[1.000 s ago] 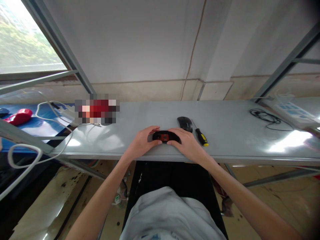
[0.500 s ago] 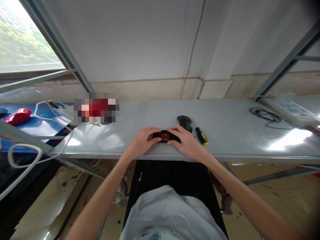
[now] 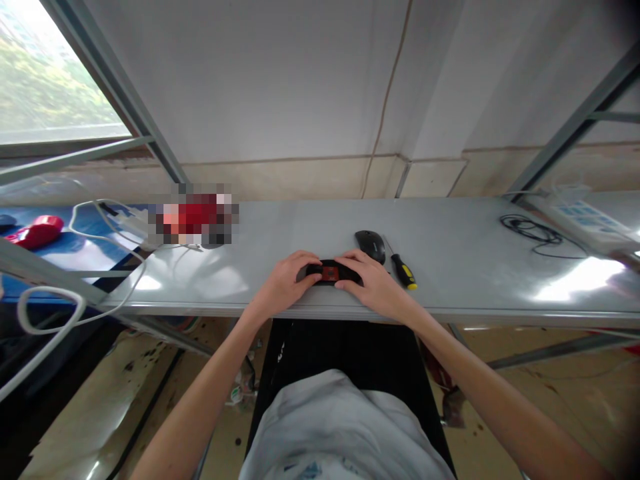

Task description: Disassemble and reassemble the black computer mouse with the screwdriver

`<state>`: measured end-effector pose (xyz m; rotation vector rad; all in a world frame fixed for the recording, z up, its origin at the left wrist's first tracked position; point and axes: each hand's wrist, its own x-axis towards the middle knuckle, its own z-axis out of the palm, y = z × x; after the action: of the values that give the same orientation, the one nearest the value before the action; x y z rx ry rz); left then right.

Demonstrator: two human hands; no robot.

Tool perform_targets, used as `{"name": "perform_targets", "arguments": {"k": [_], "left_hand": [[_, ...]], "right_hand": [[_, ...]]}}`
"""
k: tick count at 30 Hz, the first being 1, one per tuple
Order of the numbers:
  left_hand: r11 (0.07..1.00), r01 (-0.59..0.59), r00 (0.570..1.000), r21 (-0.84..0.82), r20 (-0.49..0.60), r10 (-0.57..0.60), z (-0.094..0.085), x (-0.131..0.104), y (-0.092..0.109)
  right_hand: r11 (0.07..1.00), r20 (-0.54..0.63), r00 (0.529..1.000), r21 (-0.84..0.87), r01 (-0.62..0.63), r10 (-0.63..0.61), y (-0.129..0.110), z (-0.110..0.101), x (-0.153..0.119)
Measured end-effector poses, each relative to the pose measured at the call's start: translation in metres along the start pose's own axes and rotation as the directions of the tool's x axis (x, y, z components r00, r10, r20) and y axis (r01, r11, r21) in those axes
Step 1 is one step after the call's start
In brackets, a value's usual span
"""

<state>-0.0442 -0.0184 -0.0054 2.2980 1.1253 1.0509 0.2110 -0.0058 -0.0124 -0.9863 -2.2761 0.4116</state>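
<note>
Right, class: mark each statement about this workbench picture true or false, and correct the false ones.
1. Both hands, left hand and right hand, grip the black device. True.
2. The screwdriver has a blue handle. False: yellow and black.
3. The black mouse lies beyond the right hand. True.
4. The coiled black cable lies at the bench's left end. False: at its right end.

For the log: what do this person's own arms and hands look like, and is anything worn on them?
Both forearms are bare from the bottom edge of the frame up to the wrists: no sleeves show. The left hand and right hand wear no gloves, and no watch, ring or strap is visible. A light grey-white top covers the lap below.
</note>
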Motion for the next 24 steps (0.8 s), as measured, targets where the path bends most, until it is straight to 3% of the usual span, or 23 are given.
{"name": "perform_targets", "arguments": {"k": [16, 24], "left_hand": [[0.999, 0.032, 0.994, 0.020, -0.107, -0.030, -0.0002, -0.0033, 0.0052], [1.000, -0.001, 0.995, 0.020, -0.100, 0.003, -0.0015, -0.0031, 0.0077]], "right_hand": [[0.999, -0.085, 0.995, 0.007, 0.045, -0.044, -0.0061, -0.0029, 0.0011], [0.999, -0.136, 0.990, -0.007, 0.038, -0.039, -0.0064, -0.0025, 0.0005]]}}
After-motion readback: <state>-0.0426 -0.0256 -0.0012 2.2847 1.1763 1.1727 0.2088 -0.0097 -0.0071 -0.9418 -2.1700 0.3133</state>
